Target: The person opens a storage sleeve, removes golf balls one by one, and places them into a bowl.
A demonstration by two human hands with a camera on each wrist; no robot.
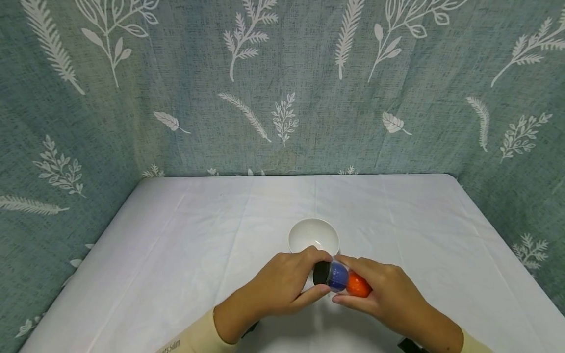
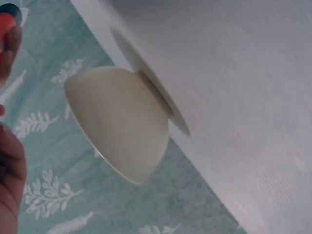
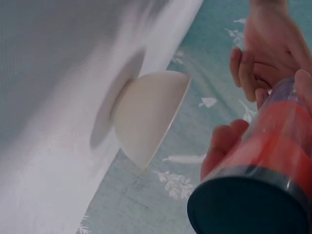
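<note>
Both hands hold a clear tube of balls (image 1: pixel 339 276) above the white table, in front of a white bowl (image 1: pixel 313 235). A blue ball and an orange ball show through its wall in the head view. My left hand (image 1: pixel 289 279) has index finger and thumb around the black-capped left end. My right hand (image 1: pixel 384 289) grips the orange part of the tube (image 3: pixel 278 146), whose dark base faces the right wrist camera. At the left edge of the left wrist view, part of a hand (image 2: pixel 10 170) shows, with the tube's red end (image 2: pixel 6 24) above it.
The bowl (image 2: pixel 117 122) stands upright on the white tablecloth (image 1: pixel 198 245), just beyond the hands. Green leaf-patterned curtains (image 1: pixel 282 88) enclose the table's back and sides. Dark straps lie at both wrists, below the cream sleeves (image 1: pixel 198 333).
</note>
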